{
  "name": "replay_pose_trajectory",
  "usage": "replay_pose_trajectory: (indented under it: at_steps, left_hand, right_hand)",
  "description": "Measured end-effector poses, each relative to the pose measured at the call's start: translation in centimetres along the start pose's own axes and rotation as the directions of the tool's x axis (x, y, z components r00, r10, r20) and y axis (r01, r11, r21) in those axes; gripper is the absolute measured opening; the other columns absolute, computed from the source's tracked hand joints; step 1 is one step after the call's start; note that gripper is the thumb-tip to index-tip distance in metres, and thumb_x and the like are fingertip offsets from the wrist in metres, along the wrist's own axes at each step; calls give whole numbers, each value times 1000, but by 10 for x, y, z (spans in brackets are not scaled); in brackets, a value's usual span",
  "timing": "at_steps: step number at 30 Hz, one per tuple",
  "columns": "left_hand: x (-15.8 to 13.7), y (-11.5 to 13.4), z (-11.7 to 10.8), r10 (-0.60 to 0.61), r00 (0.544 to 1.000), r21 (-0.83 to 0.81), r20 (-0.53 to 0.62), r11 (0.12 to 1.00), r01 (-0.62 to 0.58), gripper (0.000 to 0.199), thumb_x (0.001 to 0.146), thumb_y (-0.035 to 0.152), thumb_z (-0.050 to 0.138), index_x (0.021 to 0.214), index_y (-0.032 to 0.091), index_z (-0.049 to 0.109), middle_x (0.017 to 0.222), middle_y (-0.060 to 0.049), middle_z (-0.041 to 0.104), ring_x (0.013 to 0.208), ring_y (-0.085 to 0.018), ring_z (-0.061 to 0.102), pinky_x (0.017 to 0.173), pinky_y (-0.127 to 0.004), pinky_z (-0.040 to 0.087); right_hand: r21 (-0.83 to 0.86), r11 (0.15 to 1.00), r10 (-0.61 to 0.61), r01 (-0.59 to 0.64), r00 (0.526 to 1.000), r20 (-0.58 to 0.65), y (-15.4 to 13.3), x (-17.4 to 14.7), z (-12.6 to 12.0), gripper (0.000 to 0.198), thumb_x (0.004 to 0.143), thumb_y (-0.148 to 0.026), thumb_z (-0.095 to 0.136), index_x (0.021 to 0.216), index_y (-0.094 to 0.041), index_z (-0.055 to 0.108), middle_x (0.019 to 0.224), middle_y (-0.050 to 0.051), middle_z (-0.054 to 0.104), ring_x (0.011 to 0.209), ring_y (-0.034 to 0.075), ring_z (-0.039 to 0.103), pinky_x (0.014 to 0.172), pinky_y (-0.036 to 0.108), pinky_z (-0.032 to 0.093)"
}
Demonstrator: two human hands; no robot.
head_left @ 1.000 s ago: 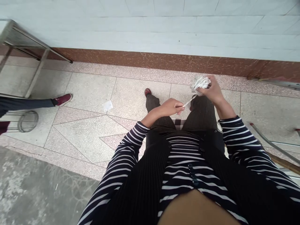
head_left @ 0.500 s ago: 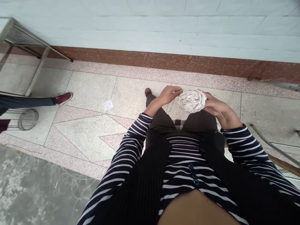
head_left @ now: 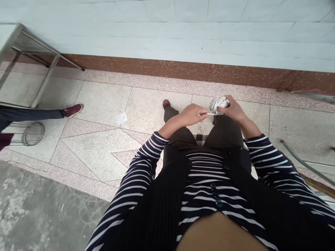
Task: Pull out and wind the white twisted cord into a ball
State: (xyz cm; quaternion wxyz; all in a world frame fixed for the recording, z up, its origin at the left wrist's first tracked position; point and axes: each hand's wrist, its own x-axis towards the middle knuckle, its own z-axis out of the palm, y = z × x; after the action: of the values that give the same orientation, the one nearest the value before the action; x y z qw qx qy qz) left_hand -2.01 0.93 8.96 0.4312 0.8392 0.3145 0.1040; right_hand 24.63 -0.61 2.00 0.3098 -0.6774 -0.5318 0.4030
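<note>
A ball of white yarn [head_left: 219, 104], wound in thick strands, is held above my knees. My right hand [head_left: 233, 108] grips it from the right side, fingers wrapped round it and partly hidden behind it. A short length of white yarn [head_left: 210, 114] runs from the ball to my left hand [head_left: 194, 114]. Thumb and fingers of that hand pinch this strand just left of the ball.
At the left stands a metal-legged table [head_left: 43, 78]. Below it are another person's leg and red shoe [head_left: 73, 111] and a wire frame [head_left: 33, 134]. White paper [head_left: 121, 118] lies on the floor. Metal tubing [head_left: 300, 160] is at the right, and a tiled wall [head_left: 167, 38] rises ahead.
The ball has moved up and right and turned, with my right hand now round its side. My left hand has shifted slightly right and down, still pinching the yarn.
</note>
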Motion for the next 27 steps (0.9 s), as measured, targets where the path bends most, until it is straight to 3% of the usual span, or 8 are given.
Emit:
replay_pose_trajectory:
  at_steps: [5,8,11,15,18,21,23,27]
  left_hand:
    - [23,-18,-19,44,990,168,-132,986,-21,30,99,27,60,71,20,67,70,-2,65,80,-20,60,98,-37,45]
    - [32,-37,-10,8,983,62,-183,998,3,25,100,29,61,81,20,74,83,-4,74,89,-22,66,93,-34,46]
    - [35,-50,7,-70,978,-79,-194,995,56,27,100,26,58,82,16,76,87,-4,77,89,-21,68,85,-30,46]
    - [25,-47,29,-145,988,-201,-50,970,133,30,98,26,59,74,15,74,77,-3,75,75,-14,63,75,-26,43]
    - [14,-30,33,-108,993,-266,53,957,118,31,98,28,60,73,16,74,77,-2,75,71,-12,61,74,-25,43]
    - [6,-14,22,-79,994,-248,74,964,95,30,97,27,61,72,16,74,72,-1,72,68,-12,60,72,-26,42]
    - [6,-10,10,-80,997,-187,24,979,83,30,97,26,61,71,17,73,68,0,68,67,-12,57,71,-27,41]
    - [15,-20,-9,-32,994,-7,-109,999,31,29,95,25,64,68,18,71,66,0,65,72,-16,58,83,-32,45]
  right_hand:
    - [262,955,27,-141,918,396,-18,-45,23,64,57,-32,87,118,-28,69,108,2,70,100,28,66,89,41,60]
    - [444,881,-72,-162,882,465,-42,-60,9,64,55,-26,92,115,-30,69,112,2,71,105,27,67,90,37,60]
    - [544,835,-158,-79,913,375,-59,-60,-12,76,49,-28,98,118,-31,67,122,4,72,119,32,68,94,40,62]
    - [550,831,-179,87,977,116,-61,-37,-32,81,59,-48,95,132,-35,61,134,7,69,130,39,65,91,49,66]
    - [383,913,-109,137,990,-94,-47,-11,-35,75,68,-49,90,134,-35,56,128,8,69,123,37,68,88,52,66]
    - [65,993,-75,95,964,-256,-27,3,-27,82,61,-39,95,131,-29,54,112,8,70,108,37,70,95,58,61]
    - [-40,999,-43,36,984,-174,-15,-1,-16,82,56,-33,96,126,-27,55,95,3,68,94,34,69,97,59,58]
    - [79,997,-8,-14,963,269,-7,-27,6,62,56,-31,92,112,-29,64,80,-2,67,77,25,66,82,47,59]
